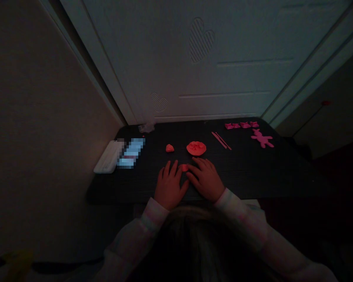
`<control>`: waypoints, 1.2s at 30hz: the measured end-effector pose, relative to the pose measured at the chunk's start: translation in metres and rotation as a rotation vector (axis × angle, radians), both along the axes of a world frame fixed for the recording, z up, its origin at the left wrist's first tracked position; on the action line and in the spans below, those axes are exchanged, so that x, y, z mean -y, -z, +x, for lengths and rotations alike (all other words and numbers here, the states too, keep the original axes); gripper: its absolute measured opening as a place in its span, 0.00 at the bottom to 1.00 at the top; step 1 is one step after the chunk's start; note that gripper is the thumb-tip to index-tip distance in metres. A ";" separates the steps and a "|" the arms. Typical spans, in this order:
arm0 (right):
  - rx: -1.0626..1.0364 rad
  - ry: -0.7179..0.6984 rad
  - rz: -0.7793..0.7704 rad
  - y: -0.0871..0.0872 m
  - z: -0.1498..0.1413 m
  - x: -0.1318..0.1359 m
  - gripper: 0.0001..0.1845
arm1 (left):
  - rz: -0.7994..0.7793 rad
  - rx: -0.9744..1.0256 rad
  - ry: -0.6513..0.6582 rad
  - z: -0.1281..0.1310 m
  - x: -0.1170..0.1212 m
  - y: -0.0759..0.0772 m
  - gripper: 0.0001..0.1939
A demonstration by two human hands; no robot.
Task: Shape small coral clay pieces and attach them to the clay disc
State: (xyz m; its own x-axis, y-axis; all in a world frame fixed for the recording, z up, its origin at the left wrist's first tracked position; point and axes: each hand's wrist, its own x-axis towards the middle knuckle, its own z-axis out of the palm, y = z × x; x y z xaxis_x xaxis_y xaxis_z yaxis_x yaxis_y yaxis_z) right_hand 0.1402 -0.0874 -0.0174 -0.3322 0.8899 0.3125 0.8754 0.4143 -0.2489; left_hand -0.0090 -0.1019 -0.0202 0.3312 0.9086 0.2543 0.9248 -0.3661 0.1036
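A small flat piece of orange-red modelling clay (184, 167) lies on the dark table between my two hands. My left hand (169, 186) rests on the tabletop with its fingers spread, the index fingertip at the piece's left edge. On the other side, my right hand (207, 179) has its fingers stretched out and apart, with fingertips at the right edge. Just beyond sits a round orange-red clay disc (196, 148) with a raised, uneven middle. A small clay lump (170, 148) lies to its left.
Two thin pink sticklike tools (221, 141) lie right of the disc. Farther right are several pink star-shaped pieces (245, 125) and a pink rabbit-shaped figure (262, 139). At left are a white case (107, 158), a blurred-out flat object (132, 153) and crumpled clear plastic (146, 127).
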 end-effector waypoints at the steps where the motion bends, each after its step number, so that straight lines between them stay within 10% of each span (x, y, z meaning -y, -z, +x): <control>1: -0.021 0.003 -0.007 0.000 0.000 -0.001 0.19 | 0.001 0.002 0.001 0.000 0.000 0.000 0.24; 18: -0.414 0.140 -0.198 0.000 -0.023 -0.015 0.07 | -0.067 0.273 -0.032 -0.007 -0.005 0.009 0.27; 31: -1.204 0.071 -0.448 0.001 -0.021 0.001 0.10 | -0.592 1.479 -0.164 0.004 -0.016 -0.009 0.13; 36: -1.013 -0.045 -0.429 0.000 -0.004 0.008 0.09 | -0.760 1.617 -0.156 0.007 -0.016 -0.008 0.12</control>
